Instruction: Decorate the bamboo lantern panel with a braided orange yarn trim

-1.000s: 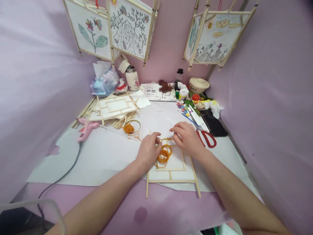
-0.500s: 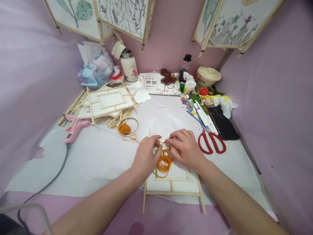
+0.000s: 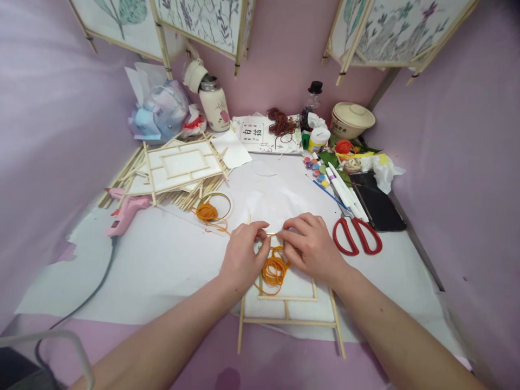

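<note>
A wooden stick frame with white paper panels lies flat on the table in front of me. My left hand and my right hand meet over its top bar, fingertips pinched together on orange cord at the bar. A loose coil of that orange cord rests on the frame between my hands. The upper part of the frame is hidden under both hands.
Red scissors lie right of my right hand, beside white pens and a black pad. A second orange cord bundle, a pink glue gun and stacked frames sit to the left. Bottle, bowl and clutter line the back wall.
My hands have drawn closer together on the frame's top bar. The view has tilted down slightly, so the hanging panels show less.
</note>
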A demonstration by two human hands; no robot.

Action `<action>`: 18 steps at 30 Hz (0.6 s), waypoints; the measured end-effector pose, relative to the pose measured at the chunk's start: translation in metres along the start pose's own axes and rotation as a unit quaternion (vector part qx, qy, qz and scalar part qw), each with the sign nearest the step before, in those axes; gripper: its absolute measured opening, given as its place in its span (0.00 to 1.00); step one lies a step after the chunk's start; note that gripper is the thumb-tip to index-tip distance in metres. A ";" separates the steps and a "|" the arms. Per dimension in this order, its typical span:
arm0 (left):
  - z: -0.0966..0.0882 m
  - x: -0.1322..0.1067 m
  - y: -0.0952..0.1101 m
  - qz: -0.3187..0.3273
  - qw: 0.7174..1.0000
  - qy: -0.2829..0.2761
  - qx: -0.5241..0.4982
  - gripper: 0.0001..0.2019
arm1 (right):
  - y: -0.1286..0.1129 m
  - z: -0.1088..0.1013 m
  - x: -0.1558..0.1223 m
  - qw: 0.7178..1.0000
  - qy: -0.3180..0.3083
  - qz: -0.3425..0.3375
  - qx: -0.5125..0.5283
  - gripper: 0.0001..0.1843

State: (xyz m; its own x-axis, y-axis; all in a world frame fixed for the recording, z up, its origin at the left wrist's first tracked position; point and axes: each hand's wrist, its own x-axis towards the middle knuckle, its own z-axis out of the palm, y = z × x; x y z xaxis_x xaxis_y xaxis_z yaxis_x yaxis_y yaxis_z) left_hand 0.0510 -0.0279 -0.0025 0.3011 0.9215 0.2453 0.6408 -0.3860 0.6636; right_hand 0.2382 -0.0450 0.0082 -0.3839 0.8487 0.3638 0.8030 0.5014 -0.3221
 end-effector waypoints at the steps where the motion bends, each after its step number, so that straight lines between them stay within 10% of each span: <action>1: 0.000 0.001 0.001 0.002 1.000 0.003 0.005 0.11 | 0.000 0.000 0.000 1.000 0.002 -0.004 -0.005 0.10; 18: 0.006 0.030 0.004 -0.018 0.999 -0.006 0.031 0.12 | 0.002 0.000 -0.003 0.998 -0.012 -0.037 -0.051 0.09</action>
State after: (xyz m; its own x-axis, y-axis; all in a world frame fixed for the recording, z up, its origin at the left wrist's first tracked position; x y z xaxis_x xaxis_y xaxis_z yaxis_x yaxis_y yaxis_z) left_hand 0.0671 -0.0016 0.0029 0.2853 0.9344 0.2135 0.6943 -0.3550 0.6260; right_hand 0.2407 -0.0466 0.0067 -0.4529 0.8147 0.3621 0.8140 0.5435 -0.2048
